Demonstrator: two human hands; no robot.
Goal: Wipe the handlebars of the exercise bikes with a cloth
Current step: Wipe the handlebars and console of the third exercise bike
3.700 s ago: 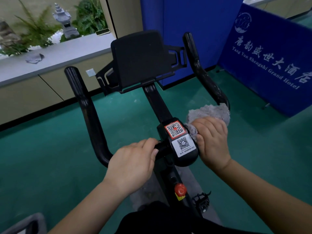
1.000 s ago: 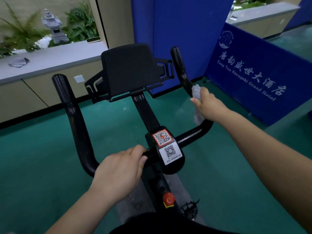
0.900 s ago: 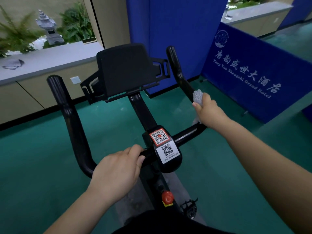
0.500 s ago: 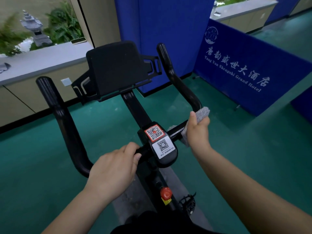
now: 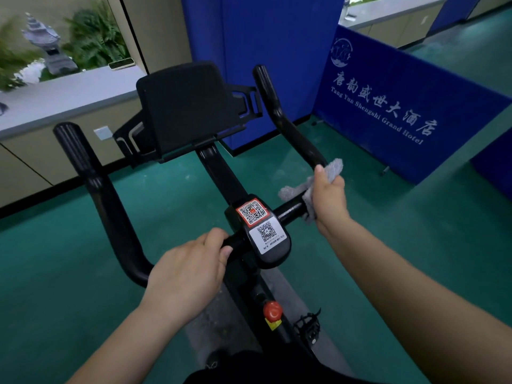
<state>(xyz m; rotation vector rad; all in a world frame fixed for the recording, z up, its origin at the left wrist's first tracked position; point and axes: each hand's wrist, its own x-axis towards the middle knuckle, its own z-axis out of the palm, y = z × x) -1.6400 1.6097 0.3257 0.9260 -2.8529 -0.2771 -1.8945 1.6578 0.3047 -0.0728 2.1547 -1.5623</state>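
A black exercise bike fills the middle of the head view, with curved black handlebars rising left and right. My right hand grips a grey cloth wrapped round the bend of the right bar, just right of the centre clamp. My left hand grips the crossbar left of the clamp, which carries two QR-code stickers. A black tablet holder stands above the stem.
Green floor lies all around. A blue banner with white lettering stands at the right and a blue panel behind the bike. A grey-topped counter runs along the left. A red knob and a pedal sit below.
My right hand slid the cloth up the right bar, then back down to its bend near the clamp. My left hand stayed on the crossbar.
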